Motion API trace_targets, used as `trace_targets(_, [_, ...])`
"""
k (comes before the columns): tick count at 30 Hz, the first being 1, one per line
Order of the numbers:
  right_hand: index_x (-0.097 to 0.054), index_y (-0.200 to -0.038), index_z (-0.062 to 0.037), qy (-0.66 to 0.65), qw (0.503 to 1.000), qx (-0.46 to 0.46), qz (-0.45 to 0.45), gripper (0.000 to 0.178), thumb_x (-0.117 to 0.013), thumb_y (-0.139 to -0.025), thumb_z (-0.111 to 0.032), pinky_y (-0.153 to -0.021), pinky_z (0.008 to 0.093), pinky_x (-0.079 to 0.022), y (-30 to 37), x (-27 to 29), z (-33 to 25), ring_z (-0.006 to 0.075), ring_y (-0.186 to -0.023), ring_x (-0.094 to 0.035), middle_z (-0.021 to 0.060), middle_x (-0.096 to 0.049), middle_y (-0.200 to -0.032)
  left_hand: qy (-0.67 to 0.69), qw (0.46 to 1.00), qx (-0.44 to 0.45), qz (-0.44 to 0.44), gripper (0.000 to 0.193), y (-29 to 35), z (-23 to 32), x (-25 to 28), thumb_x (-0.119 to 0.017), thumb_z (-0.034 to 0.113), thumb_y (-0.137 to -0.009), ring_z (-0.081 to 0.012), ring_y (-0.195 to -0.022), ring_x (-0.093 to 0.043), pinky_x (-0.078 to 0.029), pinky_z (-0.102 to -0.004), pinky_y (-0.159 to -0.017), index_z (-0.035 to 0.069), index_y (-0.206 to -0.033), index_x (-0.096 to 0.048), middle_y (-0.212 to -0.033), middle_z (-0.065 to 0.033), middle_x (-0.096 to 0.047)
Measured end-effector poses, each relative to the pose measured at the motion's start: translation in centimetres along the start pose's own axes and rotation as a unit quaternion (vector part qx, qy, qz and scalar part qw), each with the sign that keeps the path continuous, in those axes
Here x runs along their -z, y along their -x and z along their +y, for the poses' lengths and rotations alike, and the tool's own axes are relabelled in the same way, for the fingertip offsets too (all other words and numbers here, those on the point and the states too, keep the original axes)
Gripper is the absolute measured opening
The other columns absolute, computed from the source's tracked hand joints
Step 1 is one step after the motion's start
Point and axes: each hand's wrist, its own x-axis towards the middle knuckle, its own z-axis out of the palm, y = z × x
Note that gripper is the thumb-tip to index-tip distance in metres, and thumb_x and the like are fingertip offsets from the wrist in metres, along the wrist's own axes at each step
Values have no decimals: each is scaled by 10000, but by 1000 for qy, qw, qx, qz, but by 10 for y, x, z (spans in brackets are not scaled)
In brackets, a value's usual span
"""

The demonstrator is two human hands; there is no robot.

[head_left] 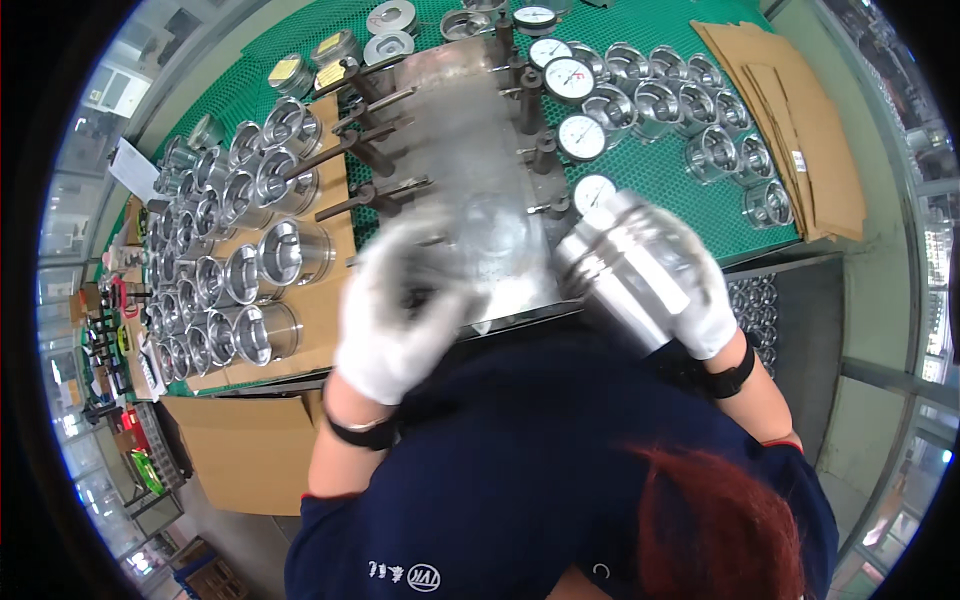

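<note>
My right hand (708, 305), in a white glove, grips a shiny metal engine piston (632, 268) from its right side. The piston is tilted, with its grooved end up and to the left, just off the front right edge of a metal plate (465, 150). My left hand (390, 325), also gloved and blurred by motion, hovers at the plate's front left corner. Its thumb and fingers are curved apart, with nothing visible between them. Dial gauges (581, 137) on clamp posts line the plate's right side; dark posts with rods (370, 150) stand along its left.
Many pistons (290, 252) lie in rows on a cardboard sheet (318, 330) at the left. More pistons (657, 103) stand on the green mat (640, 165) at the back right. Cardboard pieces (815, 150) lie at the right edge; round metal parts (388, 48) sit at the back.
</note>
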Motion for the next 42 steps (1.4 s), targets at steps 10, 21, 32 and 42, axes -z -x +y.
trace_targets(10, [-567, -1196, -45, -81, 899, -381, 197, 292, -450, -961, -173, -584, 405, -585, -65, 154, 147, 258, -653, -695, 170, -704, -907, -599, 688, 383, 146, 520, 82, -99, 159, -707, 420, -858, -435, -991, -687, -538, -486, -887, -20, -1135, -685, -1028, -260, -722])
trace_targets(21, [-422, -1422, -81, 4, 937, -209, 280, 558, -628, -971, -334, -659, 341, -580, -69, 99, 111, 204, -768, -697, 116, -695, -1009, -372, 805, 299, 351, 594, 136, -120, 185, -650, 451, -955, -328, -903, -719, -545, -420, -851, -101, -1176, -657, -1006, -243, -736])
trace_targets(32, [-188, -1582, 26, 108, 953, 131, -250, 1151, -906, -711, -202, -1097, 440, -426, -41, -90, -4, 383, -1259, -543, 273, -496, -1404, 311, 916, 242, 77, 388, 53, 5, 36, -604, 90, -966, -213, -1039, -655, -529, -326, -887, -87, -1307, -549, -1193, -138, -673])
trace_targets(42, [-316, -1549, -43, 391, 891, 111, -201, 1011, -861, -719, -230, -916, 446, -542, -59, -91, -2, 435, -1102, -614, 247, -518, -1315, -342, 932, -88, -85, 832, 4, -41, -5, -826, 183, -746, -435, -1202, -556, -447, -500, -1039, 27, -1453, -416, -1310, -222, -583])
